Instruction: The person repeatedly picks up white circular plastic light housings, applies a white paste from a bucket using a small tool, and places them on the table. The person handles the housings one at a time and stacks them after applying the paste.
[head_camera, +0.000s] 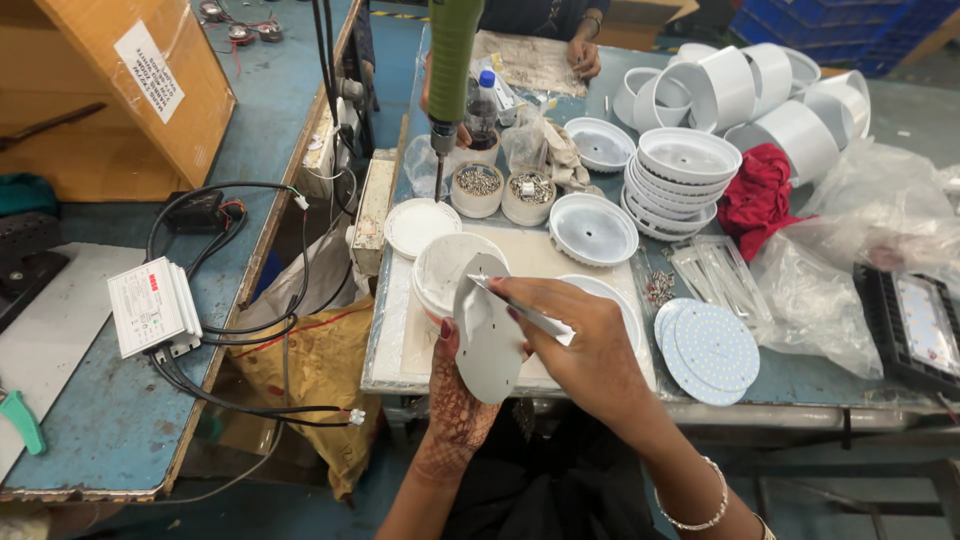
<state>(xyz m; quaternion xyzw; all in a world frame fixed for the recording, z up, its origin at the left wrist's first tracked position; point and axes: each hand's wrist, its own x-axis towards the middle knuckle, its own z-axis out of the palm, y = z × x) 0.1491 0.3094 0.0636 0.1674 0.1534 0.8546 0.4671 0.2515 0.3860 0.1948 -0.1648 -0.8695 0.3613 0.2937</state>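
at the near edge of the desk (800, 375), a round grey metal disc (488, 335) is held upright-tilted over a white round housing (445, 268). left hand (458, 395) grips the disc from below, fingers closed on its lower edge, thumb on the rim. right hand (590, 350) fingers pinch a thin silver tool (520, 310), tip touching the disc's upper face. just right, a stack of round led boards (710, 350). behind, two tubs of screws (503, 190), white housings (680, 170), a hanging green electric screwdriver (450, 70), red cloth (755, 195). another person's hand (583, 55) at the far end.
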